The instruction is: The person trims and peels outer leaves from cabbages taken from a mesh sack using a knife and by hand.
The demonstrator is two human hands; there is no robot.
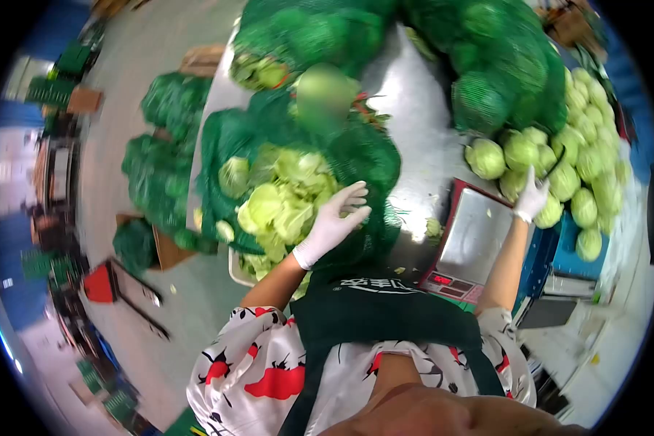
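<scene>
My left hand (pixel 336 224), in a white glove, has its fingers apart and holds nothing. It is over a green mesh bag (pixel 374 156), just right of a heap of loose cabbage leaves (pixel 283 211). My right hand (pixel 533 198), also gloved, reaches to the pile of pale green cabbages (pixel 592 156), its index finger stretched out. From its grip juts a dark, slim, curved knife (pixel 557 161); the handle is hidden in the glove. A round green shape (pixel 325 94), blurred, shows at the far side of the mesh bag.
A scale (pixel 476 232) with a lit red display is on the metal table (pixel 418 94) between my arms. Filled green mesh sacks (pixel 312 36) are along the back. Further sacks (pixel 156 171) and a red pallet jack (pixel 102 283) stand on the floor at left.
</scene>
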